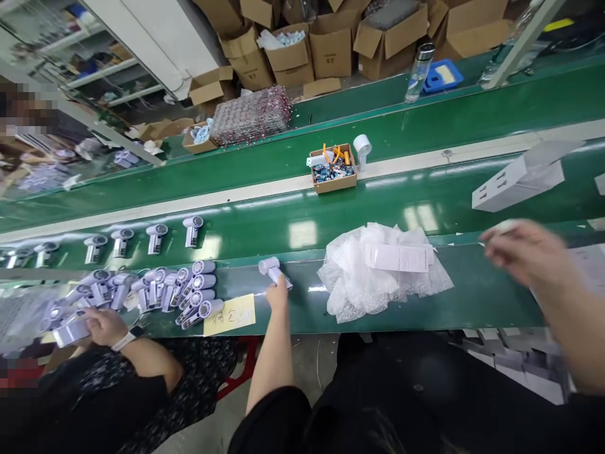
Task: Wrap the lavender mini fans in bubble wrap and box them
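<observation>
Left hand: your left hand (pixel 277 296) is gripping a lilac device (pixel 269 267), its fingers closing around the handle.
Lilac device: it is sitting in your left hand over the counter (pixel 302 315), its round head pointing away from you and to the left, between the yellow note and the plastic bags.
Right hand: your right hand (pixel 527 252) is hovering over the right part of the counter, fingers bending and bunching near one another; a pale spot is showing at the fingertips, but blur is hiding whether you are holding anything.
Plastic bags: clear bubble bags (pixel 352 277) are lying in a heap between your hands, and a slim pale box (pixel 399 258) is resting on top.
Yellow note: a handwritten sheet (pixel 236 315) is lying to the left of your left wrist, beside a cluster of similar devices (pixel 155 284).
Green belt: beyond the counter, a row of devices (pixel 191 232) is standing at the left, and a white carton (pixel 515 183) is resting at the right.
Parts box: a small cardboard box (pixel 336 184) is holding orange-handled pliers and small parts, with a tape roll (pixel 363 146) sitting just beside it.
Co-worker: at your left, another person's hand (pixel 104 326) is holding a pale lilac piece (pixel 70 331).
</observation>
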### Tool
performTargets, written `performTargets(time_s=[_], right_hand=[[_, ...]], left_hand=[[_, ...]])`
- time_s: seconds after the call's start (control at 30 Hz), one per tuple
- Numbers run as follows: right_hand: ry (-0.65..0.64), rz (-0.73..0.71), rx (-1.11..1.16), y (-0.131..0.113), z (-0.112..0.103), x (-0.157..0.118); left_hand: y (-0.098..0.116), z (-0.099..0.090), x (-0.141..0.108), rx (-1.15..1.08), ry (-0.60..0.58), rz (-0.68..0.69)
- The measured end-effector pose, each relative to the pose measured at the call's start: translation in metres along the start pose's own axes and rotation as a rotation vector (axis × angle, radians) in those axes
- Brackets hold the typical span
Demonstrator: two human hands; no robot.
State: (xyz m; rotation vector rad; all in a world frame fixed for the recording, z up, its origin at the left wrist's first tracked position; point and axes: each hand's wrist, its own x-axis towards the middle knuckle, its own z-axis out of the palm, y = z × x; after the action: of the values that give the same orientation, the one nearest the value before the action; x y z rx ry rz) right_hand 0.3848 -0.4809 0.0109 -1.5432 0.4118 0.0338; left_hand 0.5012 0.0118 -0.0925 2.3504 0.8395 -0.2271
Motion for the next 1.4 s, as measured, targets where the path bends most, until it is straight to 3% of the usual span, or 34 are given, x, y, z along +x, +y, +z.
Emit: performTargets(time_s=[0.07, 0.1, 0.13, 0.2, 0.3, 0.37, 0.5, 0.57, 0.7, 0.77, 0.87, 0.97, 1.07, 1.13, 1.27, 1.4], right_hand=[[-0.393, 0.178, 0.041, 0.012, 0.072, -0.027], [-0.518, 0.298, 0.106, 0.021, 0.108, -0.036], [-0.555, 0.389, 0.201, 0.030, 0.140, -0.041], [-0.503, 0.443, 0.384, 0.048, 0.192, -0.044], [-0.309, 0.531, 0.545, 0.068, 0.226, -0.039], [-0.153, 0.581, 0.594, 0.075, 0.223, -0.039], [0.027, 0.601, 0.583, 0.080, 0.190, -0.054], [-0.011, 0.611, 0.539, 0.082, 0.176, -0.068], [-0.230, 0.597, 0.540, 0.089, 0.163, -0.093], [-0.264, 0.593, 0.580, 0.093, 0.161, -0.102], [-0.308, 0.618, 0.658, 0.094, 0.162, -0.107], [-0.474, 0.644, 0.752, 0.088, 0.173, -0.106], [-0.690, 0.635, 0.822, 0.081, 0.192, -0.099], [-0.762, 0.598, 0.846, 0.079, 0.202, -0.095], [-0.699, 0.492, 0.903, 0.085, 0.194, -0.090], [-0.657, 0.352, 0.820, 0.080, 0.176, -0.079]], left_hand=[[0.005, 0.015, -0.039, -0.188, -0.073, 0.008], [0.006, 0.022, -0.063, -0.288, -0.131, 0.027], [0.007, 0.028, -0.089, -0.521, -0.231, 0.027], [0.006, 0.039, -0.134, -0.769, -0.485, 0.099], [-0.007, 0.047, -0.169, -0.613, -0.868, 0.388], [-0.023, 0.051, -0.164, -0.362, -0.885, 0.637], [-0.057, 0.066, -0.128, 0.231, -0.537, 1.020], [-0.067, 0.072, -0.115, 0.413, -0.516, 1.097], [-0.070, 0.067, -0.104, 0.453, -0.480, 1.113], [-0.066, 0.054, -0.103, 0.357, -0.434, 1.051], [-0.054, 0.031, -0.106, 0.044, -0.466, 0.785], [-0.037, 0.017, -0.118, -0.256, -0.576, 0.518], [-0.022, 0.014, -0.136, -0.542, -0.665, 0.379], [-0.015, 0.011, -0.146, -0.736, -0.727, 0.306], [-0.012, -0.010, -0.143, -1.093, -0.754, 0.161], [-0.007, -0.037, -0.121, -1.250, -0.771, 0.047]])
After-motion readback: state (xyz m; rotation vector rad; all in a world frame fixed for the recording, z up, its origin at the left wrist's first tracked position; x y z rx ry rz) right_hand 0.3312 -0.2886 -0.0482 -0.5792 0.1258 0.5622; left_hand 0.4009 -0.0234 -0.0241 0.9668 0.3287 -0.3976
